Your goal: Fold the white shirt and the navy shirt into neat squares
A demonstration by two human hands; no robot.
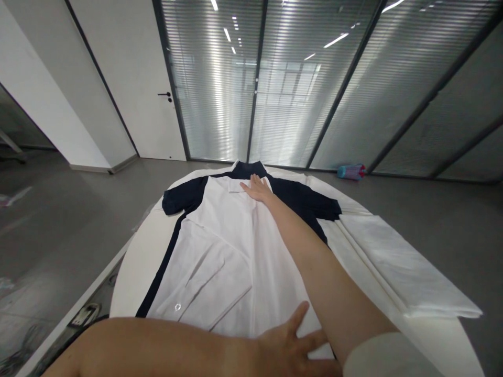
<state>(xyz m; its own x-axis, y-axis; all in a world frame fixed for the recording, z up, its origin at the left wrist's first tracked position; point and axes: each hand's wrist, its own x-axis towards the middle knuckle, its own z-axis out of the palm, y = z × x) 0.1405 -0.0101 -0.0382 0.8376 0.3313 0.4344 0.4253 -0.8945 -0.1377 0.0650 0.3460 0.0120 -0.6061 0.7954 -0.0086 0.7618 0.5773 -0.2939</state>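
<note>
A white shirt (223,235) with navy short sleeves, navy side strips and a navy collar lies spread on a white table (135,272), collar away from me. My right hand (257,188) is stretched far forward, laid flat on the upper chest just below the collar, fingers apart. Close to me, my left hand (298,340) rests with spread fingers over the lower right part of the shirt, beneath my right forearm. Neither hand grips anything. Creases and a pocket-like flap show on the shirt's lower left front. My left forearm hides its near edge.
On the table's right side lies a folded white sheet (408,267), overhanging the edge. A blue and red packet (351,172) is on the floor by the glass partition (291,104). A socket box (84,315) and cables sit at the lower left.
</note>
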